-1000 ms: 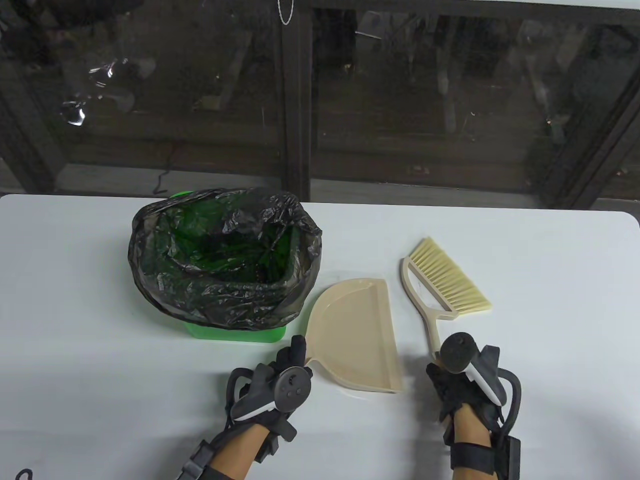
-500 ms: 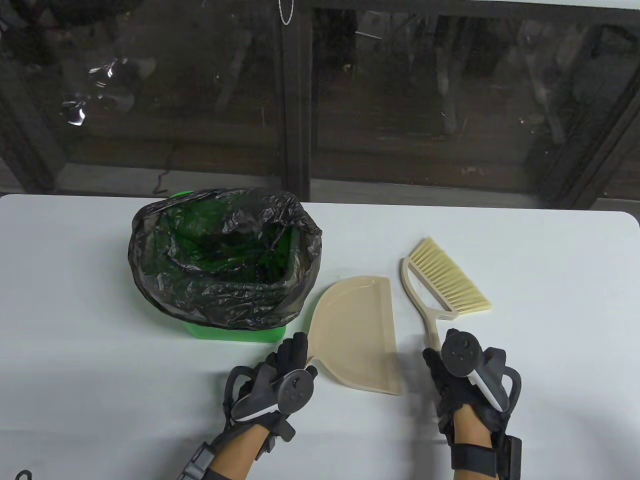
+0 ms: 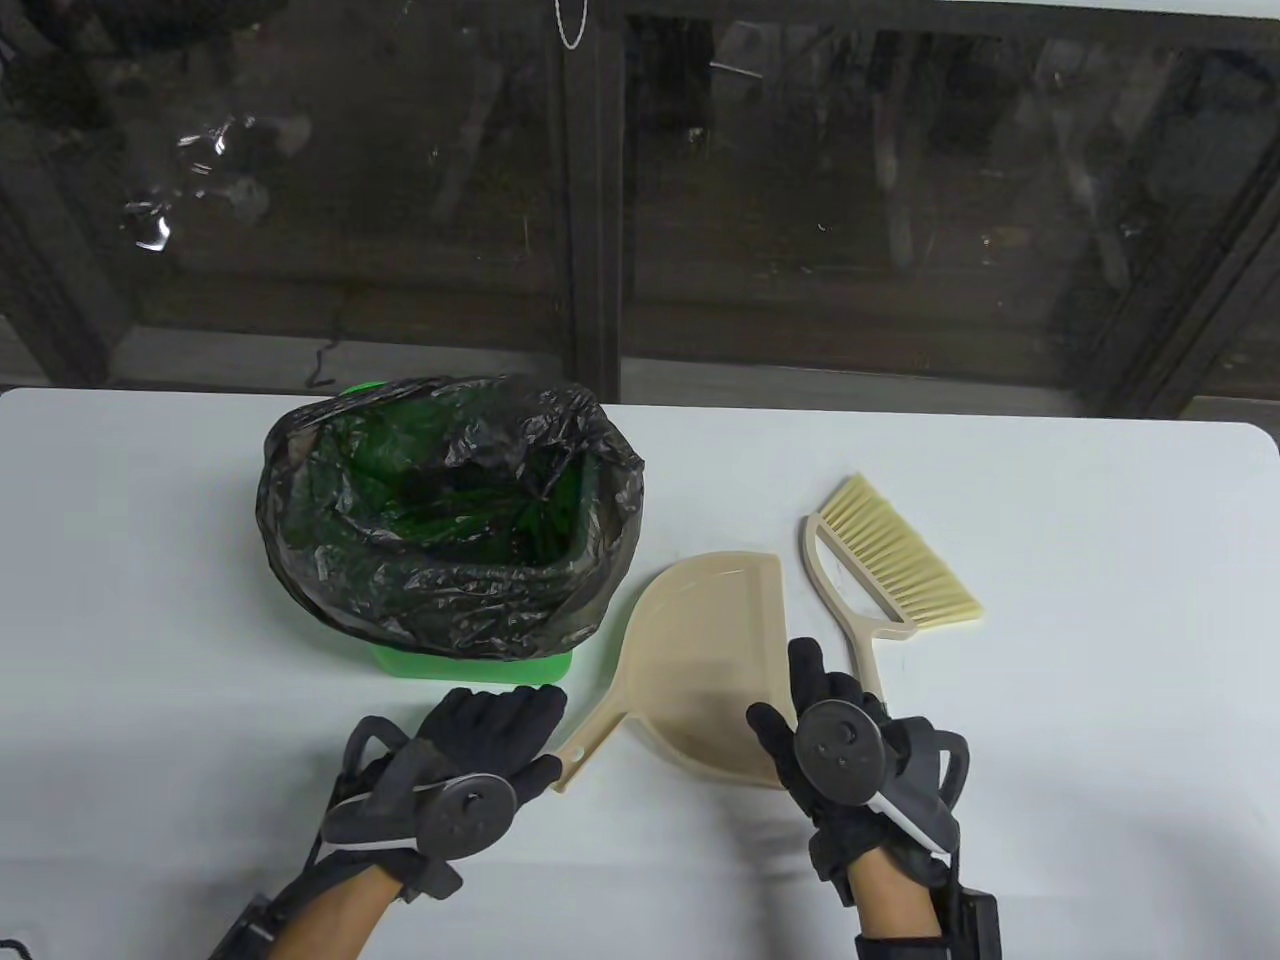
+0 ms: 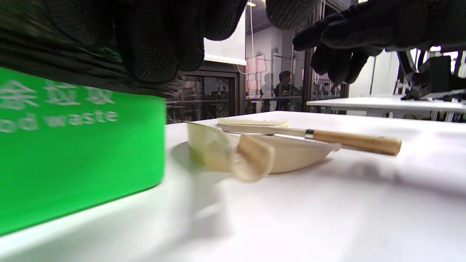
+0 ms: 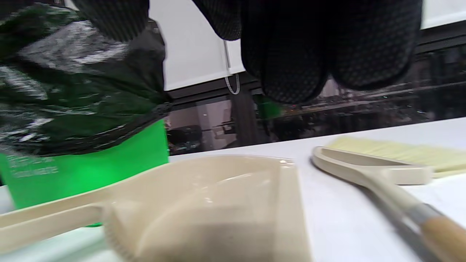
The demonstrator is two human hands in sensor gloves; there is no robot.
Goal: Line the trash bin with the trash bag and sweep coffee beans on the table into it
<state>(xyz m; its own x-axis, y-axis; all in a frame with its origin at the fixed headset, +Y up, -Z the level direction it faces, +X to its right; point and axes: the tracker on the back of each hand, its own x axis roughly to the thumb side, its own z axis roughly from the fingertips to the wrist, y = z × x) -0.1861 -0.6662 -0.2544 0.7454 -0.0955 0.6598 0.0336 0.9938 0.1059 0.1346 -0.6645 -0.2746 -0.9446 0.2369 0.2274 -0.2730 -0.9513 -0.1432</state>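
Note:
The green trash bin (image 3: 470, 668) stands on the table's left, lined with a black trash bag (image 3: 440, 590) folded over its rim. A beige dustpan (image 3: 710, 640) lies to its right, handle toward me. The beige brush (image 3: 890, 565) lies right of the pan, its wooden handle (image 4: 356, 142) free. My left hand (image 3: 525, 730) is open beside the pan's handle end, holding nothing. My right hand (image 3: 785, 690) hovers open over the pan's near right corner; its fingers (image 5: 291, 54) hang above the pan (image 5: 218, 203). I see no coffee beans on the tabletop.
The white table (image 3: 1100, 700) ends at its far edge against dark glass panels (image 3: 900, 200). The bin (image 4: 72, 153) stands close in front of my left hand.
My left hand let go of the dustpan handle and drew back left. My right hand let go of the brush handle and moved left over the pan. The pan turned slightly.

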